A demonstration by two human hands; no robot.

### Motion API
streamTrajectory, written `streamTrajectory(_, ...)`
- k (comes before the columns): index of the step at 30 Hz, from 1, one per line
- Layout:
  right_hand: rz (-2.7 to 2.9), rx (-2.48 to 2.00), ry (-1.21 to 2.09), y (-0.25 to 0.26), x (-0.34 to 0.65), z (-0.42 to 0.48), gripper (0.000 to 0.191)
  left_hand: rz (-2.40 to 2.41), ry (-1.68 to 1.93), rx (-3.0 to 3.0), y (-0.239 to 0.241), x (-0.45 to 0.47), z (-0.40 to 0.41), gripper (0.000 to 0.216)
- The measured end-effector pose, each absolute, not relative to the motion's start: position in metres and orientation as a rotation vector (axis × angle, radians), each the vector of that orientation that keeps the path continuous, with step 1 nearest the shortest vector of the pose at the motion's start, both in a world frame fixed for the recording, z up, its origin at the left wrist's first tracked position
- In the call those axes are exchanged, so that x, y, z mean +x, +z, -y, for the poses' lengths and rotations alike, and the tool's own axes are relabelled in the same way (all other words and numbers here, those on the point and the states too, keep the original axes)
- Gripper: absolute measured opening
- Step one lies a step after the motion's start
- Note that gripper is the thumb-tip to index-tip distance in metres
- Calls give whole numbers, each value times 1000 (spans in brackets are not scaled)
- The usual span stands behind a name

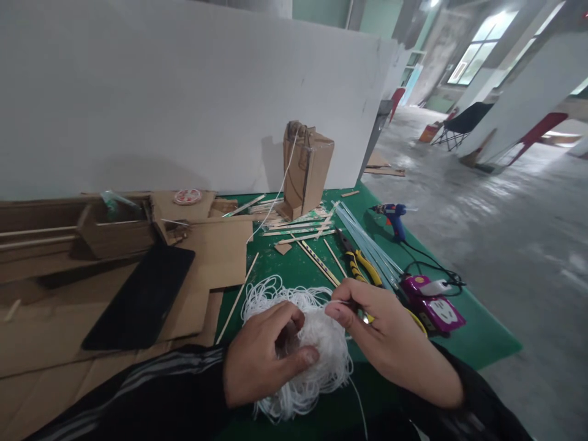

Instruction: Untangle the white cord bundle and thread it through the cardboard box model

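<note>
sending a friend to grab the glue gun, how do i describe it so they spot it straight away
Start at the green mat on the table and go to its far right edge, beyond the bundle of clear sticks. The glue gun stands there, a black cord trailing from its handle. It is the only blue tool; the nearby pliers have yellow handles.

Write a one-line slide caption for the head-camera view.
Left hand grips a tangle of white string while right hand pinches a strand, above a green mat.
</note>
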State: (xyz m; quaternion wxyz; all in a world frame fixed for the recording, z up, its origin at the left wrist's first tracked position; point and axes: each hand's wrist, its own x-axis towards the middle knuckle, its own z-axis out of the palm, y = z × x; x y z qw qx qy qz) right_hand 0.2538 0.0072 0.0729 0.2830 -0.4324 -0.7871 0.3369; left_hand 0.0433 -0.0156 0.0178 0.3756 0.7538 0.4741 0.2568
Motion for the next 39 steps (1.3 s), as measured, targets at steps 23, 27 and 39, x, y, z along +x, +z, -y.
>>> streamTrajectory(23, 1305, -683, 1589, 42, 241, -24, 33, -1235, 799, 1683, 8, 40, 11, 33)
streamTrajectory(27, 1195, -565, 1723, 48, 247, -24, 32, -1238, 802, 1659, 7, 40, 11, 32)
streamTrajectory(39, 1170, -562, 1547, 91, 268, -10, 40, -1244, 763, 1697, 9, 39, 10, 28)
